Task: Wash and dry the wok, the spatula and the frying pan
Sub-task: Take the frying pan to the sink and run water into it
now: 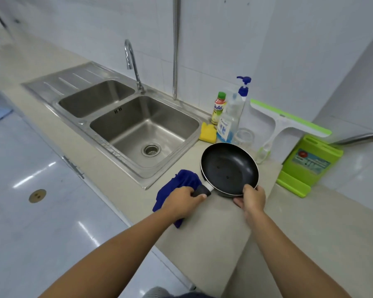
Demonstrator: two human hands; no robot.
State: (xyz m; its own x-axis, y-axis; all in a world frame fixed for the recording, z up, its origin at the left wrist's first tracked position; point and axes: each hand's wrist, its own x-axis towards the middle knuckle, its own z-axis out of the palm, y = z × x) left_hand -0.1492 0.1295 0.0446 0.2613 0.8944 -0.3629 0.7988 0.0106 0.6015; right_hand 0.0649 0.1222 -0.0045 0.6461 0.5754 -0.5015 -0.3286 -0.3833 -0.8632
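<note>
The frying pan (229,168) sat on the desk (213,233) to the right of the double sink (138,134), its dark inside facing up and looking clean. The left hand (182,201) was clenched around the pan's handle (202,190) together with a blue cloth (177,186), which bunched out past the knuckles toward the sink; that grip probably served to wipe the handle dry while holding the pan steady. The right hand (252,196) pinched the near rim, thumb on top and fingers under the edge, likely to brace the pan or turn it so the cloth could reach around. The basins were empty and the tap (131,61) ran no water, so I judged washing of this pan finished and drying under way. A yellow sponge (207,132) and soap bottles (230,119) stood just behind, near at hand. Neither wok nor spatula was in view.
</note>
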